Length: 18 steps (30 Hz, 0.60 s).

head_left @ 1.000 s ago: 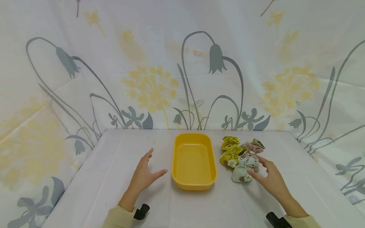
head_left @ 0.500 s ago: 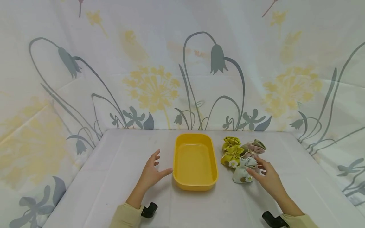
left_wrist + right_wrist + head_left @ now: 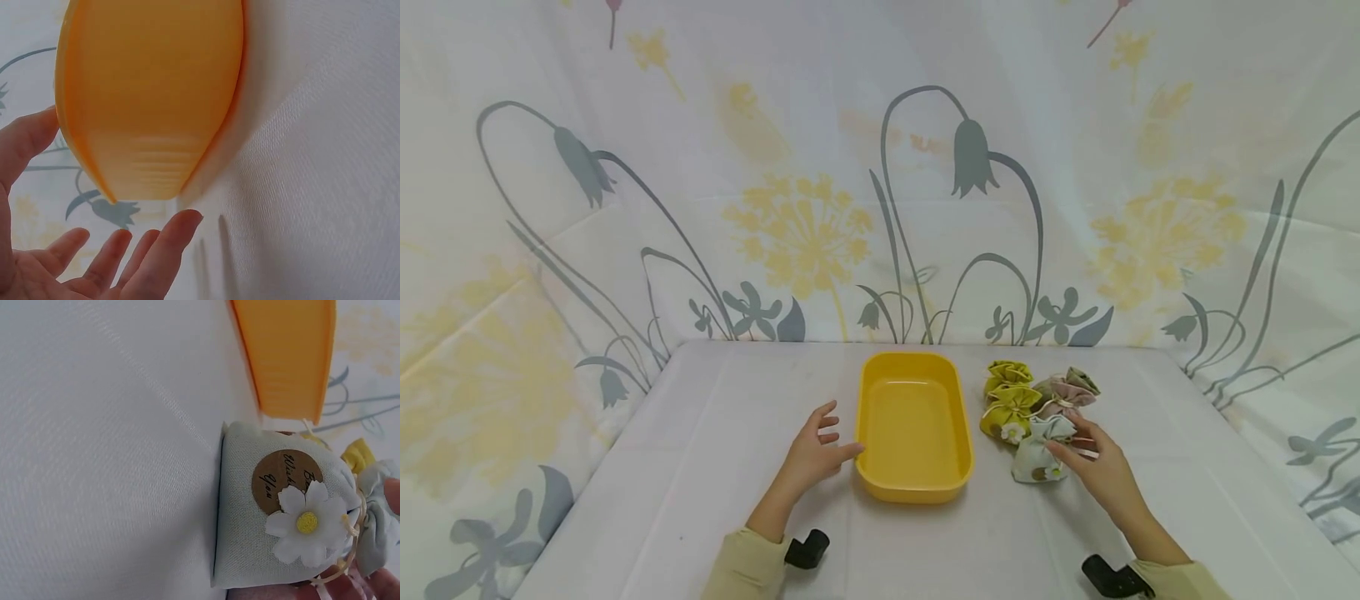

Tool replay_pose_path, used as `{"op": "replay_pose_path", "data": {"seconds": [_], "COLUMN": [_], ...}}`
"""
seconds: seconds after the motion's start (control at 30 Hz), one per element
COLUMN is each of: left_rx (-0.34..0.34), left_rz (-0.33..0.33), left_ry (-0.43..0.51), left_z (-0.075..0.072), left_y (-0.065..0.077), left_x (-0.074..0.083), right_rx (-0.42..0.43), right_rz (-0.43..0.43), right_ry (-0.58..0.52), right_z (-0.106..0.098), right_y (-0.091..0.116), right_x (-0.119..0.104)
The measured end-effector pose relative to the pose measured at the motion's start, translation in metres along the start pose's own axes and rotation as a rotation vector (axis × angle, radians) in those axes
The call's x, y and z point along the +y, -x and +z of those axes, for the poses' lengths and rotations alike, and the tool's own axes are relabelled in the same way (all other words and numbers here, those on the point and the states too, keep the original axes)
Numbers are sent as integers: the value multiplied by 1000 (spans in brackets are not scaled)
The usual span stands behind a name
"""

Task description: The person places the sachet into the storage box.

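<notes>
A yellow rectangular tray [image 3: 916,492] stands on the white cloth. My left hand [image 3: 810,458] is at its left side, fingers spread and thumb tip right at the rim; in the left wrist view the other fingers [image 3: 159,256] are apart from the tray wall [image 3: 156,81]. My right hand [image 3: 1105,475] pinches the gathered neck of a pale grey-green drawstring pouch [image 3: 1036,463], thumb on one side and fingers on the other. That pouch [image 3: 244,550] carries a white cloth daisy and a round brown label, and its base is down at the cloth.
Behind the pale pouch cluster more drawstring pouches: a yellow-green pouch [image 3: 1009,408] with a daisy, another yellow-green pouch [image 3: 1006,372] behind it, a pink pouch [image 3: 1067,392] and a darker green one [image 3: 1084,379]. A flower-printed white curtain [image 3: 880,208] rises behind the table.
My left hand has moved right, bringing its thumb to the tray's rim. My right hand's thumb and fingers have closed in around the pale pouch's neck. Tray and pouches have stayed in place.
</notes>
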<state>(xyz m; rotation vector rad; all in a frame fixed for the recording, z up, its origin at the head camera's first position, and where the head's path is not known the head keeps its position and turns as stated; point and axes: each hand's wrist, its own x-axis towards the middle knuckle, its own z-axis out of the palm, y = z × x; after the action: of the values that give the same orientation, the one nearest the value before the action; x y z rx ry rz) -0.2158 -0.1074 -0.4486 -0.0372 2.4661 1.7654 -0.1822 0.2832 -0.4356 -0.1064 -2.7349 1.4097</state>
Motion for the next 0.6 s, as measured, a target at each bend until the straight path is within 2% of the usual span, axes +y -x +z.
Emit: {"op": "replay_pose_path", "data": {"seconds": [0.23,0.43,0.6], "left_rx": [-67,-110,-124], "left_rz": [-11,9,-8], "left_ry": [52,126,150], "left_z": [4,5,8], "left_y": [2,2,2], "left_x": [4,3,3], "right_rx": [13,29,42], "right_rz": [11,-25,-43], "right_ry": [-12,-42,-72], "right_z": [-2,-5,-5], "right_y": [-1,-3,-4], "right_x": [1,3,2]}}
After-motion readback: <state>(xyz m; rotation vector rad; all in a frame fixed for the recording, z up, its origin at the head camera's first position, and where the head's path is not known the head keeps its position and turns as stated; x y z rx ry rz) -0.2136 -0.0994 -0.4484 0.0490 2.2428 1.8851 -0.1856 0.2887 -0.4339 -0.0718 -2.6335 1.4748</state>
